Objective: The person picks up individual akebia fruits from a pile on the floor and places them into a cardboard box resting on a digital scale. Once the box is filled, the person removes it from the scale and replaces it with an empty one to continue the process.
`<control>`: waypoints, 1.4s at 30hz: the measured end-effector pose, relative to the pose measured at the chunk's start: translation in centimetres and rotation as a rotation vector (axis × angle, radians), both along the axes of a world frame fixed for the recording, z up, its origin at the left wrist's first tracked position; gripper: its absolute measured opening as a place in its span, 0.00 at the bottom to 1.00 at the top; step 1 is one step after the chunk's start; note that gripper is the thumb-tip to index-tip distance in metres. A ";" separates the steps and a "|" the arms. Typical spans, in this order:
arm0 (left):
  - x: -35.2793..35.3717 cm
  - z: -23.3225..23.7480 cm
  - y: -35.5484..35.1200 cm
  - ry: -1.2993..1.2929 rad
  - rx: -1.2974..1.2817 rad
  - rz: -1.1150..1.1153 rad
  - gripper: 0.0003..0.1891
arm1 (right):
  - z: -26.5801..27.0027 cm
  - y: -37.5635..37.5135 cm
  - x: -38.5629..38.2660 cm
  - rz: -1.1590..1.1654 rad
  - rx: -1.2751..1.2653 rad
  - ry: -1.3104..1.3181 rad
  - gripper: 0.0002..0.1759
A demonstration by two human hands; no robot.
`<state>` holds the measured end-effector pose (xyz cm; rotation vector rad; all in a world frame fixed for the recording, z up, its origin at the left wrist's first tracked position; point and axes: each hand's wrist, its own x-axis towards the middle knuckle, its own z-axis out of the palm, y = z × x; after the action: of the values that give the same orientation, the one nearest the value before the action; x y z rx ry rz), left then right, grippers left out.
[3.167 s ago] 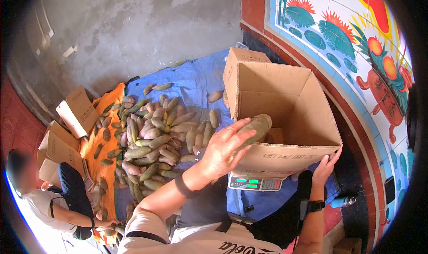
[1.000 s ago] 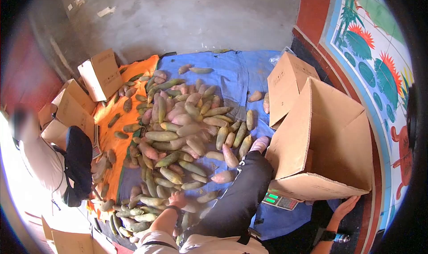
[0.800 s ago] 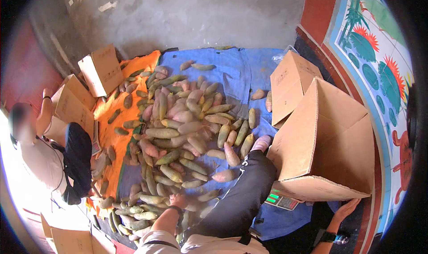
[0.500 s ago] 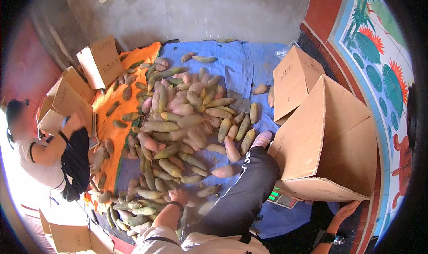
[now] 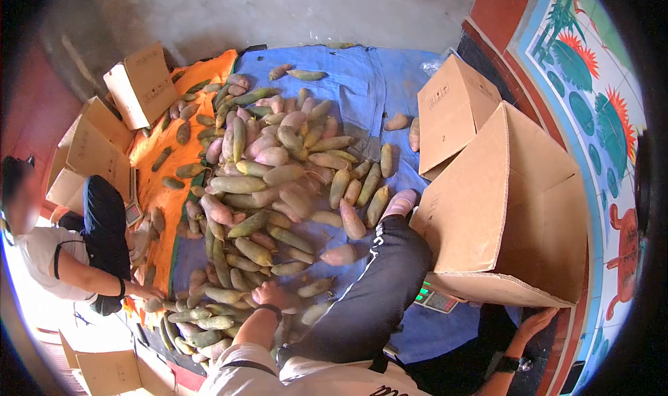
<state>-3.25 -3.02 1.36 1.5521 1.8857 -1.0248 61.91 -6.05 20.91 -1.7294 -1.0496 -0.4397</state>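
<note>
Long green and pinkish vegetables (image 5: 239, 184) lie heaped on the blue sheet. My left hand (image 5: 270, 296) reaches down to the near side of the heap, its fingers curled among the vegetables; what they grip is hidden. At the right, a large open cardboard box (image 5: 456, 208) stands tilted with its opening facing up and right. My right hand (image 5: 537, 322) is at the lower right corner of this box, fingers against its bottom edge. A scale with lit green digits (image 5: 435, 298) shows partly beneath the box.
Another cardboard box (image 5: 452, 107) stands behind the large one. My bent leg (image 5: 369, 285) lies between heap and box. At left a co-worker (image 5: 66, 257) sits by an orange sheet (image 5: 156, 173), more boxes (image 5: 142, 83) and a second scale (image 5: 133, 212). A grey wall (image 5: 292, 13) rises behind.
The view has shifted slightly. My left hand has moved a little left on the heap. The co-worker's arm has dropped from the box toward the vegetables. My right hand stays at the box corner.
</note>
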 end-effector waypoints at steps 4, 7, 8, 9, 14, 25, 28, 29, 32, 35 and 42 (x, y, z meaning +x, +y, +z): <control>-0.5 -1.4 -0.8 -0.016 0.092 0.008 0.19 | 0.1 -0.3 0.2 0.041 -0.004 0.082 0.35; -0.4 0.0 -0.6 -0.038 0.039 0.080 0.25 | 0.0 -0.3 0.0 -0.032 -0.029 -0.065 0.35; -0.6 -0.6 -0.6 -0.039 0.008 0.127 0.29 | 0.2 -0.3 -0.1 -0.001 -0.033 -0.062 0.35; -0.7 -0.8 -0.6 -0.042 -0.023 0.173 0.34 | 0.3 -0.2 -0.1 0.029 -0.036 -0.060 0.35; -2.4 -0.7 -2.1 -0.058 0.034 0.122 0.37 | 0.3 0.0 0.0 0.000 -0.021 -0.058 0.36; -4.8 -3.9 -4.5 -0.031 -0.107 0.071 0.47 | 0.7 0.3 -0.7 0.022 -0.013 -0.101 0.39; -4.4 -3.8 -5.0 -0.054 0.036 0.001 0.41 | 1.6 0.6 -2.2 0.005 -0.016 -0.003 0.39; -3.8 -2.6 -4.5 -0.052 0.027 0.000 0.41 | 1.7 0.7 -2.4 0.036 0.012 0.042 0.38; -3.1 -1.7 -3.5 -0.235 0.014 0.090 0.27 | 1.6 0.6 -1.8 0.068 -0.008 -0.015 0.38; -2.2 -0.7 -3.3 -0.238 -0.042 -0.003 0.28 | 2.2 0.7 -2.4 0.063 -0.043 -0.091 0.37; -7.1 -13.1 -4.9 -0.388 0.150 -0.062 0.28 | 1.1 0.3 -1.2 0.062 -0.017 -0.061 0.35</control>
<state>-10.32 -7.93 -11.77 1.7557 1.6806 -0.5623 60.67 -5.78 22.02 -1.7025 -1.1512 -0.4478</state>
